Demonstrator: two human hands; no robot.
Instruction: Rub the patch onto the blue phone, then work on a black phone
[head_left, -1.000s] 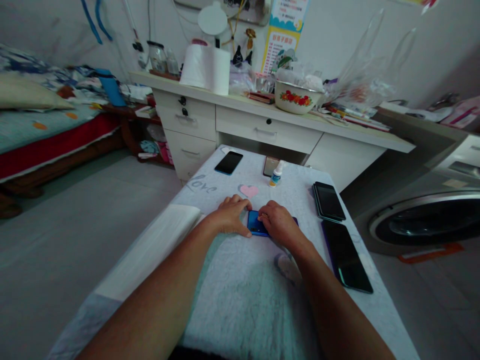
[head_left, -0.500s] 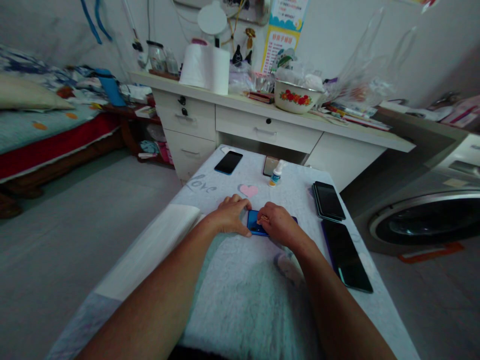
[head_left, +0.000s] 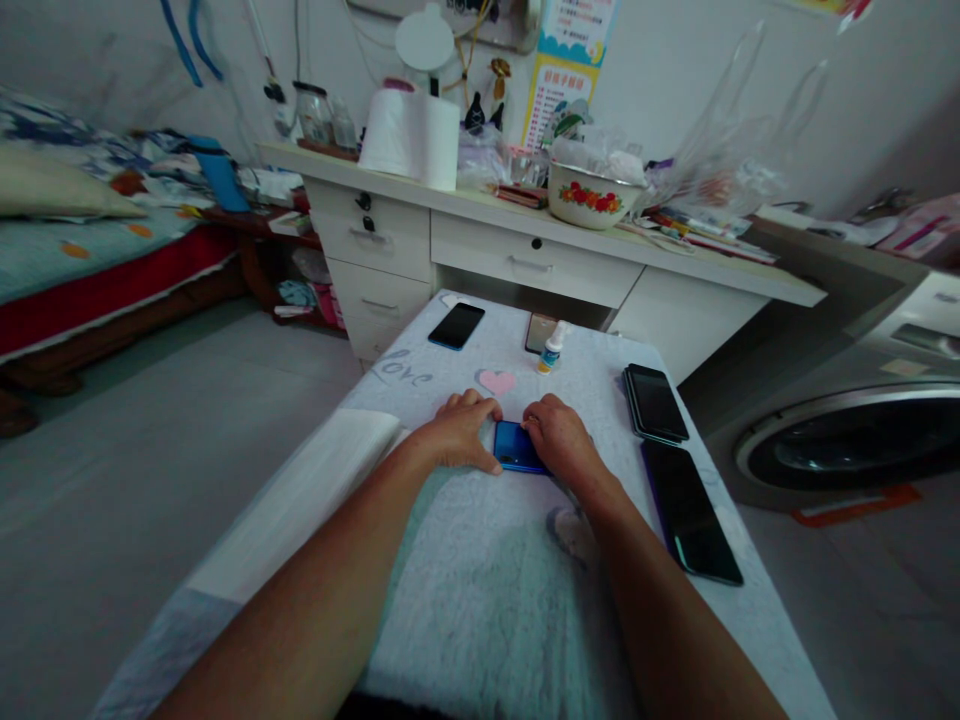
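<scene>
A blue smartphone (head_left: 516, 447) lies flat on the cloth-covered table, its shiny back facing up. My left hand (head_left: 463, 430) holds its left end between thumb and forefinger, one at each corner. Over the phone's right part rests my right hand (head_left: 559, 435), fingers bent and closed against the back. Whatever those fingers hold is mostly hidden; a small pale bit was visible there earlier. Beyond the hands stands a small white spray bottle (head_left: 552, 350) with a blue and yellow label, and a phone (head_left: 540, 332) lies partly behind it.
Another dark phone (head_left: 457, 326) lies at the far left of the table. On the right are stacked phones (head_left: 657, 402) and a large dark tablet (head_left: 691, 510). Folded white cloth (head_left: 315, 500) runs along the left edge. A white desk (head_left: 525, 255) and a washing machine (head_left: 855, 400) stand beyond.
My right hand has shifted slightly up on the phone's back, and the pale bit under its fingers is now hidden. My left hand stays at the phone's left end.
</scene>
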